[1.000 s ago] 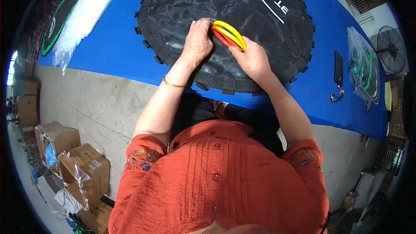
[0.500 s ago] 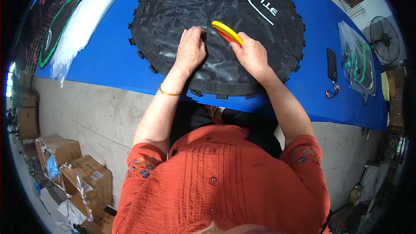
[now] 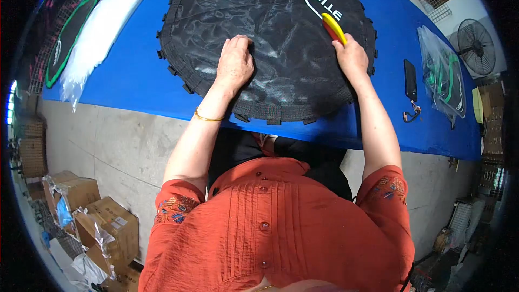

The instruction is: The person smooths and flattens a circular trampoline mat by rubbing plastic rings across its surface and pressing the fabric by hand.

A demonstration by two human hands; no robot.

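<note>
A round black mesh trampoline mat (image 3: 259, 27) with webbing tabs around its rim and white lettering at the upper right lies spread on the blue-covered table. My left hand (image 3: 234, 64) rests palm down on its near left part, the fingers slightly bent and holding nothing. In my right hand (image 3: 352, 57), over the mat's right side, is a slim yellow-and-red hand tool (image 3: 334, 26). Its far end points up and left, close to the lettering. My palm hides its near end, and its exact kind does not show.
Clear plastic bags (image 3: 116, 19) and a green-edged black mat (image 3: 70, 38) lie at the left. To the right are a black phone-like object (image 3: 411, 78), a bagged green-and-black item (image 3: 444, 75) and a fan (image 3: 473, 47). Cardboard boxes (image 3: 111, 224) stand on the floor.
My right hand has moved right and slightly away from me with the yellow-and-red tool, from the mat's middle towards its right edge. The left hand stays in place on the mat.
</note>
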